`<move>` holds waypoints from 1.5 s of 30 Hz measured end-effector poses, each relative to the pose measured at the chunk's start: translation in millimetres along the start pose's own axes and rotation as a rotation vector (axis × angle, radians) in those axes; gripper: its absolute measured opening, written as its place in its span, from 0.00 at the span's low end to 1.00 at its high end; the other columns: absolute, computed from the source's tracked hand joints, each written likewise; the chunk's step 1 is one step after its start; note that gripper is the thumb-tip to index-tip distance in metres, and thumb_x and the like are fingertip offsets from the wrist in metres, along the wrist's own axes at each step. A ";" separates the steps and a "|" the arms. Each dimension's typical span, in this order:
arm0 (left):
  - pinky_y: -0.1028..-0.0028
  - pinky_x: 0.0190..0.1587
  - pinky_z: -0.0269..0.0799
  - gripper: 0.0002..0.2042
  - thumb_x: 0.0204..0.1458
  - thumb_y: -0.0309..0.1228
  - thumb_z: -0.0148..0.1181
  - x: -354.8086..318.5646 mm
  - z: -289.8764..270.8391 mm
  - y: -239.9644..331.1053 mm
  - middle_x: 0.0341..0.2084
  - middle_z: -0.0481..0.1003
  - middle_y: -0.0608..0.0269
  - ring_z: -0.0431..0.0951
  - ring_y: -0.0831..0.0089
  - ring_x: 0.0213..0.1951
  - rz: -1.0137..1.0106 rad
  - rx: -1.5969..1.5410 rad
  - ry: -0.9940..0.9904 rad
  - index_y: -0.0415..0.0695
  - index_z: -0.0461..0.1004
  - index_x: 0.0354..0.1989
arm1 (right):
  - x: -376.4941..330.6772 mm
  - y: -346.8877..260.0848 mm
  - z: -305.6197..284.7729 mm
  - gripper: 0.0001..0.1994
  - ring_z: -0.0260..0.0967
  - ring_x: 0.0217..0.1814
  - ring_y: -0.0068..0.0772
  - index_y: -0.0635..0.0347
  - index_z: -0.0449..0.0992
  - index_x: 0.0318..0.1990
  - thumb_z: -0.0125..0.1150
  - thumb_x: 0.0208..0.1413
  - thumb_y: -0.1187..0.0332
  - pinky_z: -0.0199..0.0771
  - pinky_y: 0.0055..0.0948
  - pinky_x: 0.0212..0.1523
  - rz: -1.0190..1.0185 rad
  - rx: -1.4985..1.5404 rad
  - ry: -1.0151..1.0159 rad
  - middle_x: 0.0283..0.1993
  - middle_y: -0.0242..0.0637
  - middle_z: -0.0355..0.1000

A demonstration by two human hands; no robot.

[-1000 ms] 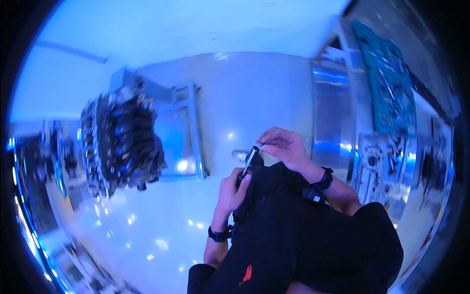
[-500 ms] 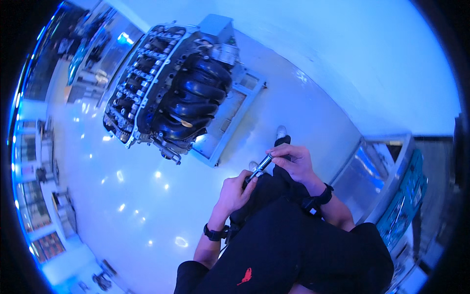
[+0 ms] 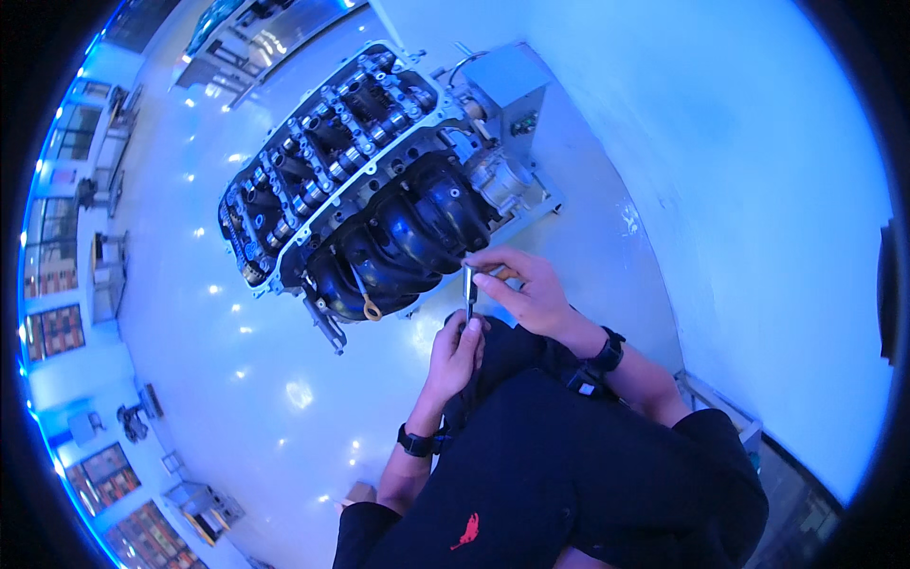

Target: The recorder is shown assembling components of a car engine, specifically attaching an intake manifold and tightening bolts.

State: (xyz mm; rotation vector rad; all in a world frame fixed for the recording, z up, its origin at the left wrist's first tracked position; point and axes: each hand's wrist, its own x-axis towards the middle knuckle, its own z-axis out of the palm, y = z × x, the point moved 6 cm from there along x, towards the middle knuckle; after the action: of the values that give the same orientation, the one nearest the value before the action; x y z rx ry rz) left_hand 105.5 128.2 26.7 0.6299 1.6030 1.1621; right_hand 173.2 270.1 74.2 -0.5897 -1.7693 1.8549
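In front of my body I hold a slim metal socket wrench (image 3: 470, 296), roughly upright in the picture. My left hand (image 3: 455, 356) is closed around its lower end, with the thumb lying along it. The fingers of my right hand (image 3: 531, 296) pinch the wider socket at the top. Just beyond my hands stands an engine (image 3: 327, 156) with its top uncovered, showing camshafts and metal caps. Its black intake manifold (image 3: 384, 242) faces me, and a dipstick with a yellowish ring (image 3: 372, 309) sticks out there. My palms hide part of the tool.
A grey box (image 3: 512, 76) sits behind the engine, beside its metal stand (image 3: 545, 204). A pale wall (image 3: 711, 171) rises on the right. Far off at the upper left is a workbench (image 3: 251, 47). Shelves and machines line the left side.
The view has turned and come nearer the engine, which now appears larger. The wrench has swung from slanted to nearly upright, still in both hands.
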 end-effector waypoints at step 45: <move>0.65 0.33 0.71 0.08 0.45 0.32 0.61 161.1 -103.1 78.8 0.28 0.73 0.58 0.74 0.60 0.32 0.482 1.142 0.714 0.43 0.77 0.32 | -4.0 60.0 -23.9 0.21 0.71 0.34 0.24 0.59 0.62 0.53 0.57 0.51 0.75 0.72 0.26 0.38 0.282 -0.101 -0.109 0.36 0.38 0.72</move>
State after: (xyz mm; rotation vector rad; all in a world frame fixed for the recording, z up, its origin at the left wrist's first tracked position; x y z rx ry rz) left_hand -57.4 255.7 32.2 1.4947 2.8540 0.7053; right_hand 187.5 284.7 12.8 -0.8278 -1.9429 2.0258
